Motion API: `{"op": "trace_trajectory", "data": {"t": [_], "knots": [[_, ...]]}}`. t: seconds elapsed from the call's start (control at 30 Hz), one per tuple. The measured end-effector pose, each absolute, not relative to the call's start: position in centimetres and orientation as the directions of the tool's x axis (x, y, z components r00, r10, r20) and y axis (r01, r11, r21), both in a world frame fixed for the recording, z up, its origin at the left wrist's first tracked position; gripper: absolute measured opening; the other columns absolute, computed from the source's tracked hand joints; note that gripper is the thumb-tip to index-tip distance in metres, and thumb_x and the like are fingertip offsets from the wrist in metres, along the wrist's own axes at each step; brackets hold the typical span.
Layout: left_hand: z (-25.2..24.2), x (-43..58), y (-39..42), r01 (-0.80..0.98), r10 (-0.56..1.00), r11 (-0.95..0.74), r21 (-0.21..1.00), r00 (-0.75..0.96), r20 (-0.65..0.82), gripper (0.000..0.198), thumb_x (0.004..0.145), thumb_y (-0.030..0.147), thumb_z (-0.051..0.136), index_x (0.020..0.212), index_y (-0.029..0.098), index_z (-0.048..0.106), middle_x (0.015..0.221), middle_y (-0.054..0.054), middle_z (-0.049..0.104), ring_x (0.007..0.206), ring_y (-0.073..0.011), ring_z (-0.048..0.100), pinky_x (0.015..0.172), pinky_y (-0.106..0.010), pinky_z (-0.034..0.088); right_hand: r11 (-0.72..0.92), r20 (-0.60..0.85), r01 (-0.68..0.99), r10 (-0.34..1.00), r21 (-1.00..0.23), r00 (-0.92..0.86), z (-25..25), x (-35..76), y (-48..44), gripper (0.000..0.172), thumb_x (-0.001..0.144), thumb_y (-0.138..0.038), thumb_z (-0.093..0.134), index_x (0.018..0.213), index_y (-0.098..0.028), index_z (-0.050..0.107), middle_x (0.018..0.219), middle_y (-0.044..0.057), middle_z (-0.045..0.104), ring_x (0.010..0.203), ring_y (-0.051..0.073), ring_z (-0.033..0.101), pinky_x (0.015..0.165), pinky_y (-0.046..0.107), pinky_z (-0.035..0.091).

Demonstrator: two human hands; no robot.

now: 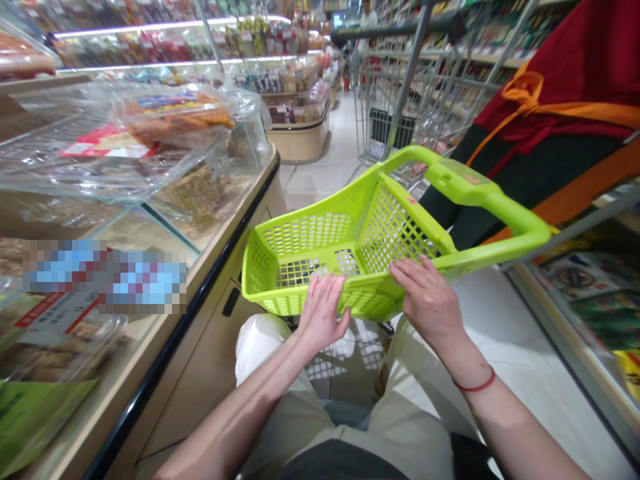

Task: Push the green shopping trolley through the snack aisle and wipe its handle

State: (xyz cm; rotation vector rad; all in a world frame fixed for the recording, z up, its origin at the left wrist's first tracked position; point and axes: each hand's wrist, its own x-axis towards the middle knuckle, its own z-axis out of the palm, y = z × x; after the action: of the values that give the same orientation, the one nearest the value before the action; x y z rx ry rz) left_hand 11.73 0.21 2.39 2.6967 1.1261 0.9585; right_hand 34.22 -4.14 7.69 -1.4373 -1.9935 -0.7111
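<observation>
A lime-green plastic shopping basket (325, 301) with a perforated wall and a long looped handle (515, 233) stands in front of my knees. My left hand (323, 310) is hooked over its near rim, fingers inside and thumb outside. Farther right on the same rim, my right hand (433, 303) curls its fingers over the edge, close to where the handle begins. Nothing shows inside the basket. A red string circles my right wrist. The parts of my fingers inside the basket are partly hidden.
On the left runs a display counter with a black bumper edge (200, 300), holding plastic-wrapped food packs (175, 110). Metal shopping carts (395, 100) stand ahead. At right is a person in a red top (585, 73), beside a low shelf of packages (585, 287).
</observation>
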Motion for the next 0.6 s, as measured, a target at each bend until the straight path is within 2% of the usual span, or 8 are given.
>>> {"op": "trace_trajectory", "data": {"t": [0.1, 0.33, 0.43, 0.6], "knots": [[2.2, 11.4, 0.3, 0.614, 0.665, -0.729, 0.303, 0.529, 0.527, 0.057, 0.088, 0.029, 0.052, 0.141, 0.015, 0.037, 0.132, -0.014, 0.058, 0.131, -0.0280, 0.049, 0.120, -0.053, 0.021, 0.264, 0.734, 0.958, 0.629, 0.109, -0.257, 8.7, 36.0, -4.7, 0.044, 0.083, 0.004, 0.046, 0.115, -0.014, 0.069, 0.120, 0.010, 0.072, 0.116, 0.023, 0.066, 0.113, 0.045, 0.045], [2.3, 11.2, 0.2, 0.608, 0.665, -0.731, 0.310, 0.534, 0.522, 0.058, 0.087, 0.029, 0.053, 0.141, 0.014, 0.038, 0.133, -0.015, 0.058, 0.133, -0.0285, 0.047, 0.120, -0.051, 0.019, 0.033, 0.830, 0.997, 0.551, 0.074, -0.080, 10.7, 41.6, -5.8, 0.029, 0.092, -0.008, 0.051, 0.113, -0.014, 0.070, 0.121, 0.012, 0.071, 0.118, 0.026, 0.065, 0.112, 0.049, 0.044], [2.2, 11.2, 0.1, 0.606, 0.669, -0.729, 0.318, 0.533, 0.518, 0.059, 0.086, 0.029, 0.053, 0.142, 0.015, 0.038, 0.134, -0.015, 0.058, 0.133, -0.0288, 0.047, 0.120, -0.052, 0.019, 0.014, 0.818, 0.999, 0.574, 0.034, -0.035, 10.4, 41.8, -5.8, 0.034, 0.094, -0.008, 0.047, 0.119, -0.015, 0.068, 0.125, 0.013, 0.070, 0.120, 0.027, 0.064, 0.112, 0.052, 0.044], [2.4, 11.1, 0.0, 0.593, 0.664, -0.736, 0.326, 0.539, 0.518, 0.060, 0.085, 0.029, 0.054, 0.141, 0.015, 0.038, 0.134, -0.015, 0.057, 0.133, -0.0289, 0.047, 0.120, -0.052, 0.019, 0.045, 0.801, 0.996, 0.592, 0.071, -0.084, 8.9, 38.9, -5.7, 0.050, 0.088, -0.001, 0.043, 0.133, -0.015, 0.060, 0.131, 0.013, 0.066, 0.126, 0.027, 0.059, 0.111, 0.049, 0.046]]}}
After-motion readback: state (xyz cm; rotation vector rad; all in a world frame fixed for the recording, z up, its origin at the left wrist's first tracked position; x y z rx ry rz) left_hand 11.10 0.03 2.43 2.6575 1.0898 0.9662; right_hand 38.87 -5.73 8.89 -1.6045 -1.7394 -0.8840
